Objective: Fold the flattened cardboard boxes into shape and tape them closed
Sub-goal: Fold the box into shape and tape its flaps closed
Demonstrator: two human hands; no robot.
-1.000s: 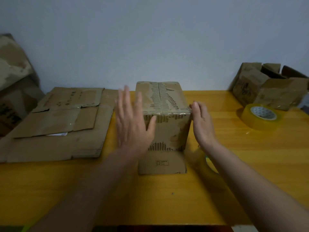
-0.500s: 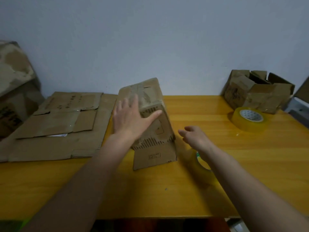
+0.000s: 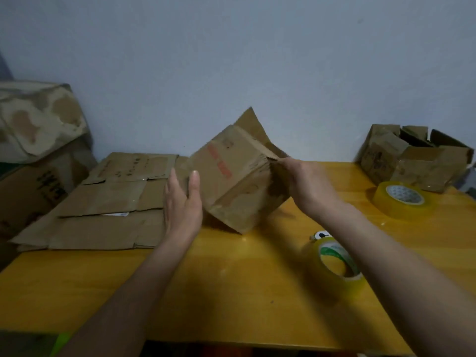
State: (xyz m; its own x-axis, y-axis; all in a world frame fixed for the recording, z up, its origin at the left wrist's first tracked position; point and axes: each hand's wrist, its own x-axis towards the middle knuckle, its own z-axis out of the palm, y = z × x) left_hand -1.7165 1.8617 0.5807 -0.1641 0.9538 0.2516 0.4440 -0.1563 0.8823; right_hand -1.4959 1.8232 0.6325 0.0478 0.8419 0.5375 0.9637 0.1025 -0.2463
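Note:
A small brown cardboard box [image 3: 231,176] with red print stands tilted on one lower corner on the yellow table [image 3: 231,292], its loose flaps pointing up and to the right. My left hand [image 3: 181,202] lies flat against the box's left side, fingers straight. My right hand [image 3: 301,180] grips the box's right upper edge near a flap. Flattened cardboard boxes [image 3: 103,202] lie stacked on the table to the left. One roll of clear yellow tape [image 3: 334,264] sits under my right forearm; a second tape roll [image 3: 400,198] lies at the right.
A folded box with open flaps [image 3: 412,158] stands at the table's back right corner. Large cartons [image 3: 33,140] are stacked beyond the table's left edge. A pale wall runs behind the table.
The box has been tipped and turned from upright onto a corner, so that its red-printed face shows. My right hand has come up from the table and taken the box's right edge.

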